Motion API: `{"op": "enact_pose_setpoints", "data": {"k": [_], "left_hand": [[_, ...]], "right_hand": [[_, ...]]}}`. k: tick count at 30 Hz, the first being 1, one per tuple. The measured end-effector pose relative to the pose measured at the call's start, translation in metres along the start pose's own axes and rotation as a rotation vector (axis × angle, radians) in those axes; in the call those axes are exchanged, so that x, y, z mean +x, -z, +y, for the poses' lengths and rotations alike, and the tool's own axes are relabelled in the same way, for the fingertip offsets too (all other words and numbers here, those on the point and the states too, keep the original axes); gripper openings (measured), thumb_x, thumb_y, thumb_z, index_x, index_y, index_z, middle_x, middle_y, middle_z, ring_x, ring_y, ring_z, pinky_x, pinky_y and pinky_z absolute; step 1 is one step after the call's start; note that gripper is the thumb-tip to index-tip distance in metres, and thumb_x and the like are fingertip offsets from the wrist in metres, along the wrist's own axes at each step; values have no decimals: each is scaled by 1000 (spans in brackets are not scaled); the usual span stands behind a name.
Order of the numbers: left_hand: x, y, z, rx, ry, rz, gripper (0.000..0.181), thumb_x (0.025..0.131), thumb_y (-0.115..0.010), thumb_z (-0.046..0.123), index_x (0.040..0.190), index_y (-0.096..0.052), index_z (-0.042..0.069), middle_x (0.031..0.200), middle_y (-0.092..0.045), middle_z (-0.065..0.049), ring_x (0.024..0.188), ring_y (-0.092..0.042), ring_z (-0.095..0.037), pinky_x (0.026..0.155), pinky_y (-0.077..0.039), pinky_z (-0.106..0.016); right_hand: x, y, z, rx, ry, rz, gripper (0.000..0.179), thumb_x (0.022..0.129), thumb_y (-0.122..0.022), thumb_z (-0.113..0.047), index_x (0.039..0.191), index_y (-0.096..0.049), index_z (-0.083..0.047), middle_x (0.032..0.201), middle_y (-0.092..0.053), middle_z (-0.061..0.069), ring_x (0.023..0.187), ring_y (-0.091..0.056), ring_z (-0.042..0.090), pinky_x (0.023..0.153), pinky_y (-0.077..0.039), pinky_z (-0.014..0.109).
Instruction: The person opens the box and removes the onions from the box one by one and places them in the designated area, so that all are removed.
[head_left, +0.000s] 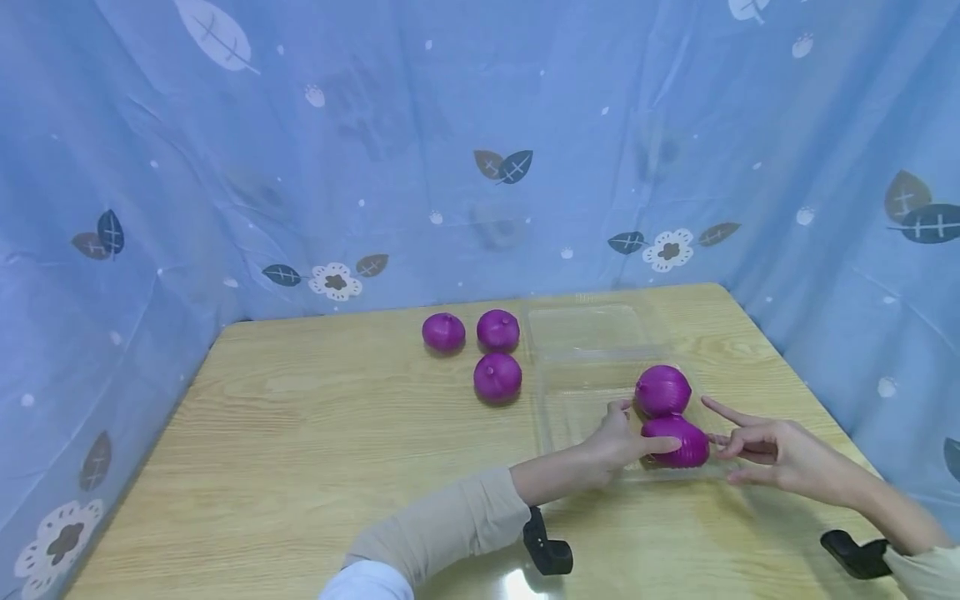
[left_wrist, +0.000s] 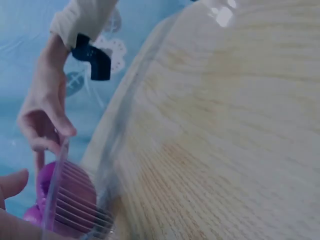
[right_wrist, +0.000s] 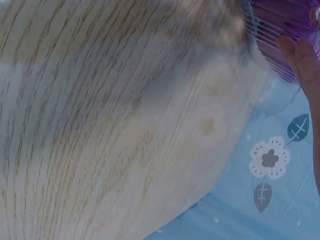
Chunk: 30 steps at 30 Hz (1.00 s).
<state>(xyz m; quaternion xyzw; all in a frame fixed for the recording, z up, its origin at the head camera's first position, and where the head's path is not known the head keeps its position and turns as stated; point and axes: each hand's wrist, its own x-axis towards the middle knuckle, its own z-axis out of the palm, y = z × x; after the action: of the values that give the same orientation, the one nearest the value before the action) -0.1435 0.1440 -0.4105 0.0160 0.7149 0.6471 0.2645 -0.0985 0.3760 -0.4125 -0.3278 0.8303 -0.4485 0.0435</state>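
Note:
Two purple onions lie one before the other in a clear plastic container (head_left: 551, 421): a rear onion (head_left: 664, 388) and a front onion (head_left: 693, 446). My left hand (head_left: 611, 446) reaches in from the left, its stretched thumb across the front onion and a fingertip beside the rear one. Its other fingers are hidden. At the container's right front corner, my right hand (head_left: 783, 458) pinches the rim between thumb and fingers, with the index finger extended. The left wrist view shows this hand (left_wrist: 45, 107) above the ribbed wall, with an onion (left_wrist: 75, 200) behind it.
Three more onions lie left of the container: one at back left (head_left: 444, 332), one at back right (head_left: 498, 330) and one nearer me (head_left: 497, 377). The container's lid (head_left: 588, 329) lies folded back. A blue patterned curtain (head_left: 450, 167) surrounds the wooden table (head_left: 300, 450).

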Motion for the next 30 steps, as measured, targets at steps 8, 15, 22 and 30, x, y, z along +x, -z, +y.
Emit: {"op": "enact_pose_setpoints", "data": {"k": [8, 15, 22, 30], "left_hand": [[11, -1, -4, -117, -25, -14, 52, 77, -75, -3, 120, -47, 4, 116, -58, -11, 116, -54, -32, 103, -42, -47], [18, -8, -8, -144, -24, -50, 48, 76, -77, -3, 118, -54, 6, 101, -63, -8, 100, -63, -27, 91, -53, -42], [18, -2, -5, -56, -1, -119, 66, 71, -79, -7, 123, -42, 10, 96, -58, -6, 96, -60, -22, 90, -52, -37], [16, 23, 9, 299, -153, -223, 46, 74, -83, 12, 112, -59, 18, 99, -57, 5, 90, -57, -8, 76, -51, -22]], "right_hand": [[5, -2, -3, 38, 0, -13, 19, 78, -72, 8, 90, -66, -5, 151, -25, -24, 116, -51, -1, 86, -50, 14], [4, -2, -3, -9, -6, -15, 20, 78, -72, 6, 90, -67, -9, 152, -24, -23, 113, -54, 0, 85, -50, 13], [-2, 1, -2, 49, -6, -34, 20, 79, -70, 10, 93, -66, -5, 152, -24, -23, 116, -52, 0, 83, -52, 16], [1, 3, 0, 71, 7, -36, 20, 79, -69, 11, 95, -67, -1, 153, -24, -20, 117, -51, 0, 82, -53, 18]]}}
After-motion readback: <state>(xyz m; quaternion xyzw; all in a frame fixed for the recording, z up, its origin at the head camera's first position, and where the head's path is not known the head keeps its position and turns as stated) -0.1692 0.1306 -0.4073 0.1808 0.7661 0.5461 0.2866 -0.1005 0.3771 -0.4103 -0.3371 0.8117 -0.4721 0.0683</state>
